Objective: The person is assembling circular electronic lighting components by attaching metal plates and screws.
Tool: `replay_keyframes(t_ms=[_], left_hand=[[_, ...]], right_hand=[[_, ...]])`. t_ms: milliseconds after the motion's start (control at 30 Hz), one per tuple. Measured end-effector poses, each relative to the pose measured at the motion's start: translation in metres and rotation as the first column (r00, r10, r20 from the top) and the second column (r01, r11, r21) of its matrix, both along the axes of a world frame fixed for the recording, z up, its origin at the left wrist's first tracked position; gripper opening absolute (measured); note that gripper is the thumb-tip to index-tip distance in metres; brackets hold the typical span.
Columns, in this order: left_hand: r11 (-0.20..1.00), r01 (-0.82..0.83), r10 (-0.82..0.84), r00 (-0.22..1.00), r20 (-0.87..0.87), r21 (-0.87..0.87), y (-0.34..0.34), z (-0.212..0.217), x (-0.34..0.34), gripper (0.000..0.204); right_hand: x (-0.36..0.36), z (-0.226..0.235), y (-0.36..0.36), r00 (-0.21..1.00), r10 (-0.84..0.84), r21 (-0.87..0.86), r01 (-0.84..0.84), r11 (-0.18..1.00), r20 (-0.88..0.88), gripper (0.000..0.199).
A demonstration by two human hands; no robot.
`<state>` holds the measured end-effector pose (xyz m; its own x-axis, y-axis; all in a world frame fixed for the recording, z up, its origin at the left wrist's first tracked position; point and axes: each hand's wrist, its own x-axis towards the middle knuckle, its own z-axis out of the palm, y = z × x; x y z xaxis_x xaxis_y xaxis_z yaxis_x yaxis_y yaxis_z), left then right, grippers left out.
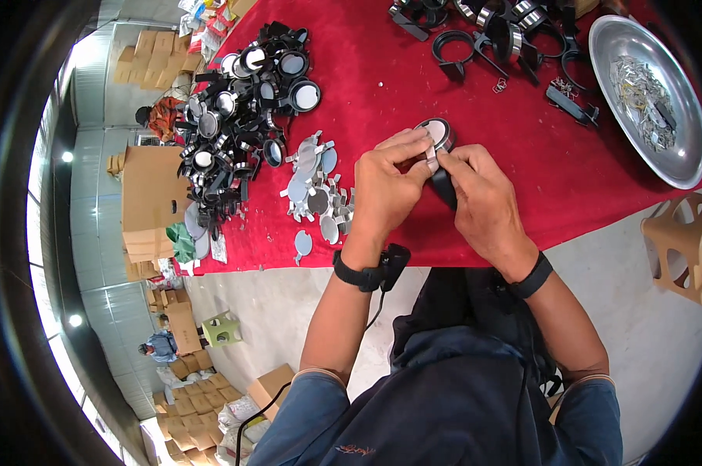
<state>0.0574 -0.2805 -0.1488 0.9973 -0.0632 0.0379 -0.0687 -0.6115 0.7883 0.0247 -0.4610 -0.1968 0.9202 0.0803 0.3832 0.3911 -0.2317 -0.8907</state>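
Note:
Both hands meet over the red-covered table at a black ring with a handle (pixel 443 185), which has a pale round disc (pixel 435 132) seated in its head. My left hand (pixel 390 182) pinches at the disc's small metal tab, fingers closed. My right hand (pixel 487 202) closes round the side of the ring and its handle, thumb and forefinger near the tab. Fingers cover part of the joint. Left of my left hand lies a loose heap of flat grey tabbed discs (pixel 308 167). Beyond it is a big pile of black handled rings (pixel 231 116), many with silvery discs.
At the far right stands an oval metal tray (pixel 681 172) of small metal bits. More black rings (pixel 453 50) and silver bands lie at the back. A tan stool (pixel 681 248) is beside the table. Cardboard boxes (pixel 153 194) and two people (pixel 165 118) are off left.

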Motion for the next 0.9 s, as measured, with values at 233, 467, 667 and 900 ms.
replay_keyframes(t_ms=[233,467,667,900], left_hand=[[0.979,0.203,-0.203,0.978,-0.036,-0.023,0.023,0.003,0.002,0.053],[0.974,0.223,-0.225,0.973,0.044,0.039,0.017,0.003,-0.011,0.082],[0.989,0.144,-0.146,0.986,0.082,0.032,0.013,-0.007,-0.014,0.080],[0.994,0.102,-0.109,0.976,0.188,0.049,0.013,-0.018,-0.020,0.078]], right_hand=[[0.022,0.005,-0.039,0.996,-0.066,-0.171,0.076,0.982,0.066,0.032],[0.055,0.016,-0.127,0.878,-0.271,-0.646,0.474,0.598,0.394,0.030],[0.075,-0.001,-0.142,0.891,-0.178,-0.810,0.454,0.372,0.417,0.015],[0.048,0.031,-0.104,0.914,-0.142,-0.695,0.384,0.608,0.380,0.012]])
